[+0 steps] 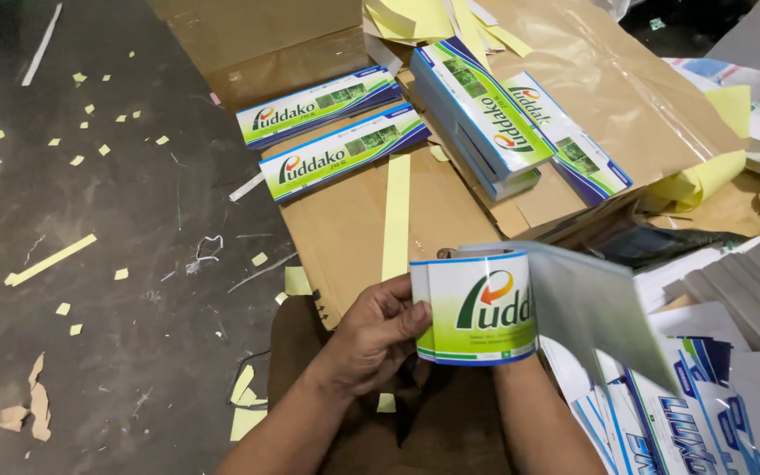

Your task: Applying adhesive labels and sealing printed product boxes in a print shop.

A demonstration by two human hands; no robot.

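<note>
My left hand [378, 332] grips the left edge of a curved stack of white, green and blue printed labels [477, 308], thumb on the front face. My right hand is hidden behind that stack; only its wrist [516, 374] shows below it. It seems to hold the stack from the back. Grey-backed sheets [591, 308] fan out blurred from the stack's right side.
Bundles of the same labels lie on brown cardboard [345, 220]: two at the left [318, 105] [345, 154], a taller pile [485, 114] and one beside it [573, 145]. A yellow paper strip [396, 215] lies ahead. Loose blue-white sheets [679, 422] spread at lower right. Yellow scraps dot the dark floor [90, 220].
</note>
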